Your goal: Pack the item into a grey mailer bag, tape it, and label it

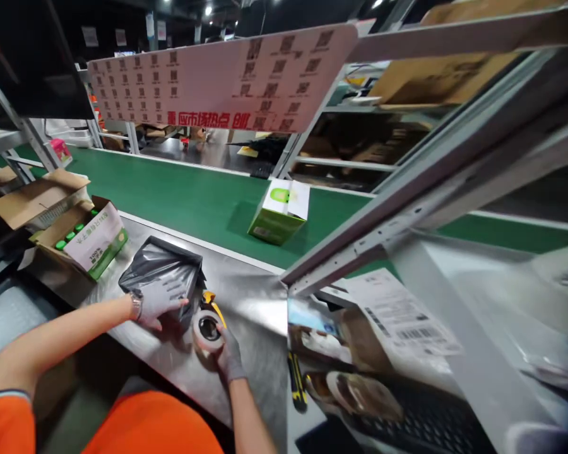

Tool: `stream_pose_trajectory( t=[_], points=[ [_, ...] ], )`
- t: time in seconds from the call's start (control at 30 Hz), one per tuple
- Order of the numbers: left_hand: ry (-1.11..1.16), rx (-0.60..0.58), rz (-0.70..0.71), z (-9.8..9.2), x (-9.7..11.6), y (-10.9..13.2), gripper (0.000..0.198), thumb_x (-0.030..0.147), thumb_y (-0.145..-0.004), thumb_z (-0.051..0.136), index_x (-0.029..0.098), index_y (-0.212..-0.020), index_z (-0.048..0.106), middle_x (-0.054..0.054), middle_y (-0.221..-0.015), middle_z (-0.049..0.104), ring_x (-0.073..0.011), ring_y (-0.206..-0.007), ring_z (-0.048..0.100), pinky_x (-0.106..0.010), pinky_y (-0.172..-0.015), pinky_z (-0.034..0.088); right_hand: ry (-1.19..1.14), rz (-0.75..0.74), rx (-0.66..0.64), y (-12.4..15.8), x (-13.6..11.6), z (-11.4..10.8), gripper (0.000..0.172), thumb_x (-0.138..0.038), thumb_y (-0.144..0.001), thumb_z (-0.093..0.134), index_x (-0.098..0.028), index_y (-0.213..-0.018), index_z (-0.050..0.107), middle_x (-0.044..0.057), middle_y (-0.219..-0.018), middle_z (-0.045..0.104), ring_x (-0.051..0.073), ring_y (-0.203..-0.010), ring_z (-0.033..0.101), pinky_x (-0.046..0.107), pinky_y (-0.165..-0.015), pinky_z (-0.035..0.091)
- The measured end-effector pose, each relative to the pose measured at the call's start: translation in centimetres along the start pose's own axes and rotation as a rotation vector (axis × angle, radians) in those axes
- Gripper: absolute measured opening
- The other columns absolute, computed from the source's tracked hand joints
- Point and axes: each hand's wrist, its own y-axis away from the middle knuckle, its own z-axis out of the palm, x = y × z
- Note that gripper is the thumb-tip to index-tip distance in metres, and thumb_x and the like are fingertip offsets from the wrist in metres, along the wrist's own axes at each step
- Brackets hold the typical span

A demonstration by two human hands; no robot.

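Head view: your left hand [158, 309] lies flat and open on the black bag [163, 277], near left on the steel table [250, 302]. Your right hand [227, 356] grips the tape roll [209, 329] just right of the bag. Press firmly and keep the tape edge aligned.

Both arms reach forward from orange sleeves, bare below the elbow. The left hand [155, 308] wears a grey glove and a watch on the wrist; it lies palm down with fingers spread and flat. The right hand [228, 354], also gloved, is curled, with fingers bent and the wrist straight.
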Motion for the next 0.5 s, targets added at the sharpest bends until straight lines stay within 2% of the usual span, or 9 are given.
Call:
stream_pose_trajectory(
  t=[0.07, 0.13, 0.2, 0.27, 0.4, 0.47, 0.5],
  points=[
    [-0.028, -0.101, 0.184, 0.5, -0.9, -3.6, 0.108, 0.047, -0.068, 0.101, 0.02, -0.165, 0.063, -0.024, -0.182, 0.048, -0.0501, -0.167, 0.045, -0.066, -0.137, 0.039, -0.019, 0.004, -0.004, 0.2, -0.1, -0.1, 0.057, -0.049, -0.054, 0.099, -0.018, -0.099, 0.084, 0.011, -0.101, 0.088, 0.031, -0.097, 0.083, 0.042, -0.09, 0.07],
    [-0.019, -0.128, 0.299, 0.9, -1.8, -6.3, 0.08, 0.043, -0.07, 0.096, 0.022, -0.145, 0.076, -0.021, -0.166, 0.065, -0.0465, -0.159, 0.055, -0.067, -0.136, 0.039, -0.024, -0.018, -0.006, 0.5, 0.1, -0.2, 0.055, -0.048, -0.057, 0.099, -0.019, -0.102, 0.085, 0.009, -0.103, 0.088, 0.029, -0.1, 0.082, 0.04, -0.094, 0.069],
    [0.024, -0.067, 0.309, 1.1, -2.3, -7.9, 0.052, 0.043, -0.076, 0.088, 0.023, -0.123, 0.081, -0.019, -0.143, 0.077, -0.0433, -0.143, 0.064, -0.067, -0.134, 0.039, -0.011, -0.051, -0.016, 1.0, 0.5, -0.6, 0.054, -0.047, -0.061, 0.098, -0.02, -0.106, 0.086, 0.007, -0.105, 0.089, 0.029, -0.104, 0.082, 0.04, -0.098, 0.067],
    [0.06, -0.012, 0.265, 1.3, -2.4, -8.5, 0.039, 0.046, -0.081, 0.082, 0.022, -0.112, 0.079, -0.019, -0.128, 0.079, -0.0416, -0.131, 0.066, -0.068, -0.132, 0.038, 0.026, -0.083, -0.03, 1.9, 0.9, -1.6, 0.056, -0.048, -0.064, 0.097, -0.02, -0.111, 0.087, 0.008, -0.11, 0.089, 0.03, -0.109, 0.08, 0.042, -0.103, 0.065],
    [0.07, -0.039, 0.212, 1.8, -1.8, -8.4, 0.039, 0.048, -0.085, 0.078, 0.021, -0.113, 0.078, -0.019, -0.116, 0.079, -0.0399, -0.12, 0.066, -0.069, -0.133, 0.032, 0.083, -0.076, -0.033, 4.6, 0.6, -4.7, 0.057, -0.057, -0.066, 0.097, -0.02, -0.108, 0.088, 0.011, -0.118, 0.089, 0.035, -0.115, 0.079, 0.049, -0.11, 0.063],
    [0.046, -0.054, 0.158, 1.8, -1.4, -9.2, 0.05, 0.049, -0.084, 0.079, 0.018, -0.124, 0.078, -0.021, -0.119, 0.078, -0.0416, -0.12, 0.066, -0.071, -0.132, 0.031, 0.136, -0.089, -0.019, 6.2, 0.2, -6.2, 0.056, -0.057, -0.065, 0.099, -0.021, -0.108, 0.09, 0.012, -0.123, 0.088, 0.038, -0.121, 0.078, 0.053, -0.117, 0.06],
    [0.031, -0.047, 0.081, 1.7, -1.2, -10.1, 0.058, 0.05, -0.085, 0.079, 0.016, -0.132, 0.076, -0.023, -0.124, 0.077, -0.0431, -0.122, 0.066, -0.071, -0.131, 0.032, 0.179, -0.102, -0.017, 7.0, 0.2, -6.8, 0.056, -0.055, -0.064, 0.1, -0.022, -0.109, 0.091, 0.013, -0.126, 0.088, 0.039, -0.125, 0.077, 0.055, -0.121, 0.058]
  ],
)
